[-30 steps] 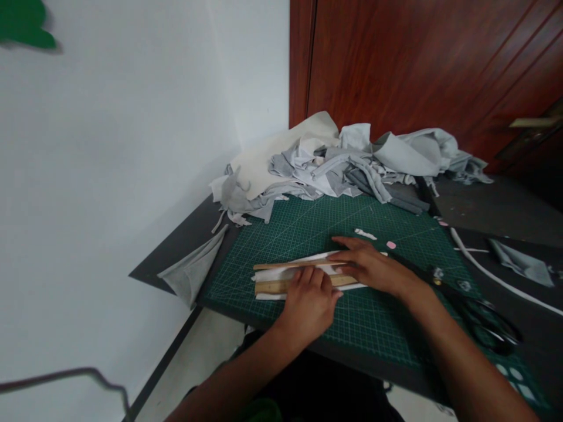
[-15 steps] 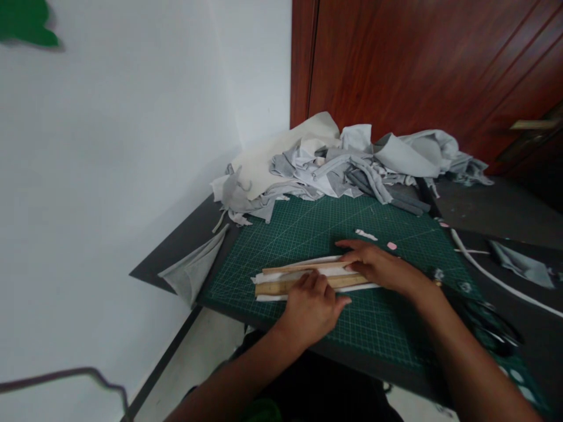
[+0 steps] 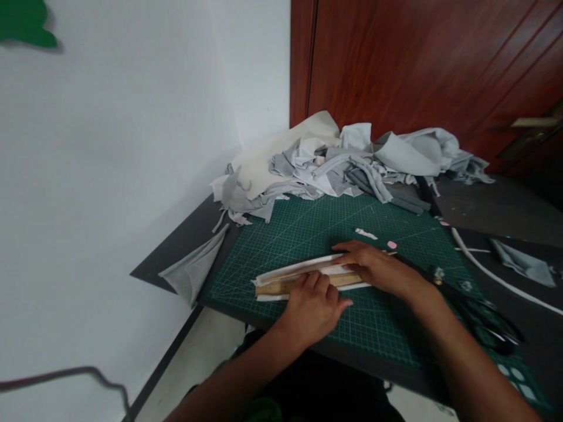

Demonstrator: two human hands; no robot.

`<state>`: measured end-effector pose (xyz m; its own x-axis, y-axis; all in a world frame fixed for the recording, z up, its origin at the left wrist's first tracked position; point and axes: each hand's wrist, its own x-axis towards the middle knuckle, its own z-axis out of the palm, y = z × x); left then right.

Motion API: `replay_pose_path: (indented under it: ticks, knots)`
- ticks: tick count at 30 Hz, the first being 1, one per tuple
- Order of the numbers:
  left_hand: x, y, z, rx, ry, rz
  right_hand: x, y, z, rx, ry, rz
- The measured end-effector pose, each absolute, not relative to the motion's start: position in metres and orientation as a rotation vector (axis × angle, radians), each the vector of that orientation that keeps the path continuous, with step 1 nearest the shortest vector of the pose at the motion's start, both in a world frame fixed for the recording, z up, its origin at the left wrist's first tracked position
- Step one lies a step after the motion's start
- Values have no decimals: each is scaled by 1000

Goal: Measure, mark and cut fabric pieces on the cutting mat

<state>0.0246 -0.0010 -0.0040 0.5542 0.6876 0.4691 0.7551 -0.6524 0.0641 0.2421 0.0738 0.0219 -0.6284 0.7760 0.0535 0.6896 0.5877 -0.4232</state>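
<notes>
A long piece of white fabric [image 3: 281,272] lies on the green cutting mat [image 3: 325,217] close to the front edge, with its long edges turned up. A flat wooden ruler [image 3: 275,288] rests lengthwise on it. My left hand [image 3: 311,305] presses the ruler down with bent fingers, its thumb sticking out to the right. In my right hand [image 3: 372,264] is a thin wooden strip [image 3: 303,271], pinched near its right part and laid slantwise along the far fold. The fingertips of this hand are partly hidden, and its index finger reaches out past the fabric.
Grey and white fabric scraps [image 3: 325,170] are heaped along the back. Black-handled scissors [image 3: 488,322] lie to the right, near a white cord [image 3: 492,269]. A small white scrap [image 3: 366,234] and a pink piece [image 3: 392,244] sit on the mat. Folded grey fabric [image 3: 196,264] hangs over the left edge.
The wooden strip has tilted, its left end coming nearer and its right end now showing beyond my right hand. The far fabric edge shows more. My left hand stays nearly still.
</notes>
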Motion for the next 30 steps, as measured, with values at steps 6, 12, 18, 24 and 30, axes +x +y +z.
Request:
replay_pose_path:
  ticks: [6, 12, 18, 24, 30]
  knots:
    - [24, 0, -1, -2674, -1337, -673, 236, 68, 27, -1248, -2533, 506]
    - [25, 4, -1, -2731, -1405, -634, 234, 73, 28, -1247, -2585, 495]
    - [24, 7, 1, -2615, -1614, -631, 224, 74, 26, -1545, -2593, 106]
    - [13, 19, 3, -2652, -1651, -614, 227, 73, 30, -1440, -2626, 176]
    - [-21, 49, 5, -2779, -1509, -680, 242, 81, 29, -1399, -2575, 275]
